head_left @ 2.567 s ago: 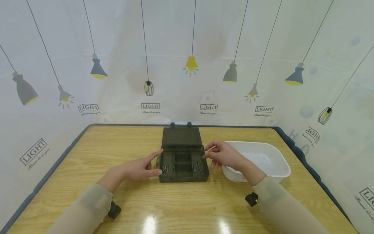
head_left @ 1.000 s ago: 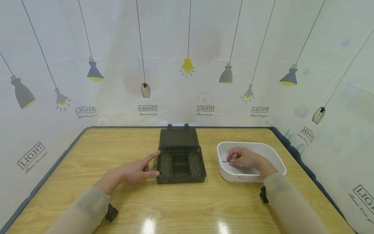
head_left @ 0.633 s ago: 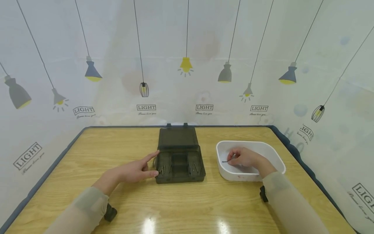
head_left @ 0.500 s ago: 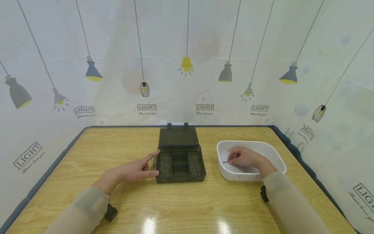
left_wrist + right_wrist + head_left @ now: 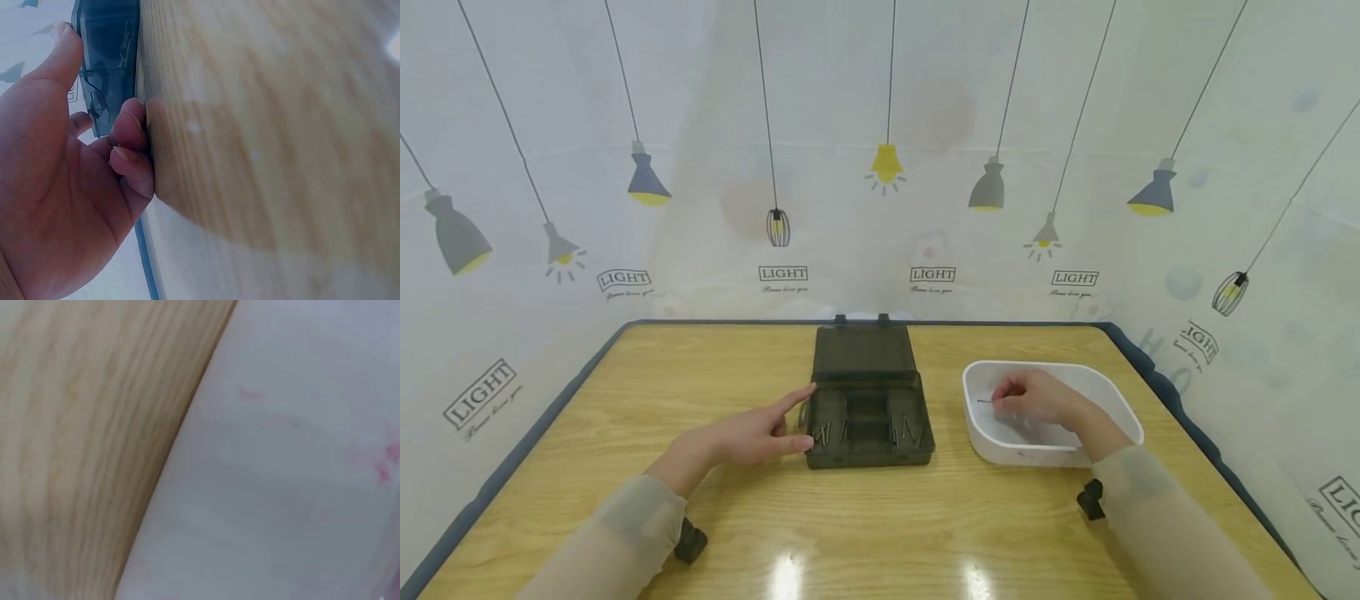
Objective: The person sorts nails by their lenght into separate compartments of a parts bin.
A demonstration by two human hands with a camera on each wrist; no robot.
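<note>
In the head view, a dark translucent plastic case (image 5: 871,458) lies with its lid (image 5: 865,348) raised at the back. Several slim metal screws (image 5: 910,427) lie in its left and right compartments. My left hand (image 5: 752,435) touches the case's left side, index finger at the back corner and thumb at the front; its other fingers bend loosely in the left wrist view. Inside the white basin (image 5: 1037,456), my right hand (image 5: 1041,397) pinches a thin dark screw (image 5: 983,402), its tip pointing left. The right wrist view shows mostly the basin's outer wall (image 5: 269,487).
Both stand on a wood-grain table (image 5: 865,525) with a dark blue edge (image 5: 715,322). The basin is to the right of the case, with a strip of tabletop between them. A patterned curtain (image 5: 850,100) hangs behind and at both sides.
My right hand has gone from beside the case's right edge into the basin, and has since risen slightly with the pinched screw. The left hand stays at the case.
</note>
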